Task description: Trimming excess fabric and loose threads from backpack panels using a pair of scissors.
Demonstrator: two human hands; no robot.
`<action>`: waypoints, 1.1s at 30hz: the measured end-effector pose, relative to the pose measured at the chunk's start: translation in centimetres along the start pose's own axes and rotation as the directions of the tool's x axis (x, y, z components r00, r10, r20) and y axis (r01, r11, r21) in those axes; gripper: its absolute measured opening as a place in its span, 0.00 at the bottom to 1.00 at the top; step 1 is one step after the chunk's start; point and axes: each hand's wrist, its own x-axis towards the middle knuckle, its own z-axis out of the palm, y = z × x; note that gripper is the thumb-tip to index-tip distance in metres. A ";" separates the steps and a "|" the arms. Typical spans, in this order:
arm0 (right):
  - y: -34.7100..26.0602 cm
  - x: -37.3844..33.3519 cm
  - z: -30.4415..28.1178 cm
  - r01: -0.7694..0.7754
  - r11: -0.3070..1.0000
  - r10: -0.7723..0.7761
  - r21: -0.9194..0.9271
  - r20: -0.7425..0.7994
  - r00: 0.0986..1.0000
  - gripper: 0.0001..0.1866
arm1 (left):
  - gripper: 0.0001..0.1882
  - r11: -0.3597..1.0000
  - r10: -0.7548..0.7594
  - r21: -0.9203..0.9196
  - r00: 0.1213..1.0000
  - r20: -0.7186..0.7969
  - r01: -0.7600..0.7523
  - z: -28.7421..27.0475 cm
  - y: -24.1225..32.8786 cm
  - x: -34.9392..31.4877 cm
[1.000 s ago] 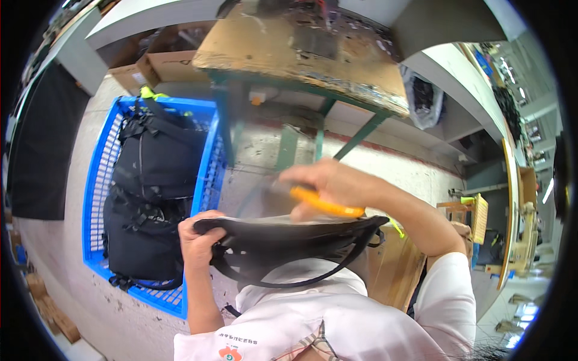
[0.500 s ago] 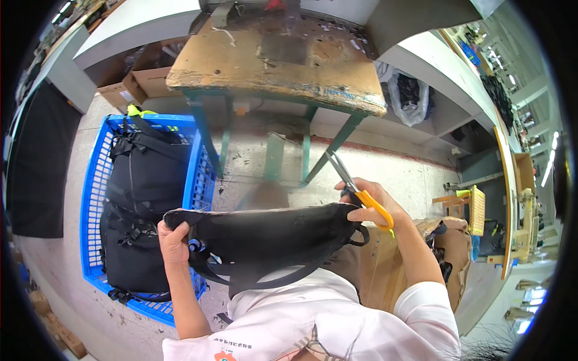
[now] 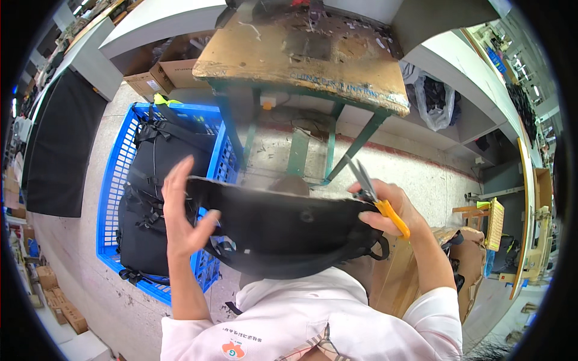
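While my right hand point(image 3: 408, 210) grips yellow-handled metal scissors point(image 3: 386, 209), pinching a curved black fabric piece point(image 3: 283, 231), left hand point(image 3: 182, 219) splayed loose, beside its left end

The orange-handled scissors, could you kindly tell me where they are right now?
In the head view, the orange-handled scissors are right of centre, in the right hand, beside the right end of the black fabric piece.

This is a bag-making workshop, shown by the scraps point(image 3: 380, 42) littering the far right corner of a scuffed green-legged workbench point(image 3: 265, 54), black bags point(image 3: 174, 156) packed between a blue plastic crate's point(image 3: 201, 111) edges, and handheld scissors point(image 3: 388, 212) with orange handles.
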 end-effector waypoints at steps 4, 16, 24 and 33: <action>-5.6 4.8 1.8 0.443 0.891 -0.453 0.097 0.128 0.882 0.23 | 0.38 0.979 0.194 -0.155 0.824 0.532 -0.131 1.6 7.0 4.7; -4.5 7.3 2.5 0.127 0.950 -0.122 0.286 -0.037 0.992 0.22 | 0.15 0.610 -0.441 -0.725 0.897 0.024 0.319 -8.0 -6.3 -0.6; -1.7 6.6 7.1 0.060 0.917 -0.103 0.395 0.089 0.991 0.23 | 0.18 0.414 -0.562 -0.874 0.827 -0.026 0.254 -9.9 -9.2 -3.0; -2.1 5.8 6.8 0.074 0.880 -0.101 0.469 0.031 0.994 0.24 | 0.17 0.346 -0.559 -0.896 0.828 0.042 0.279 -7.9 -9.4 -2.3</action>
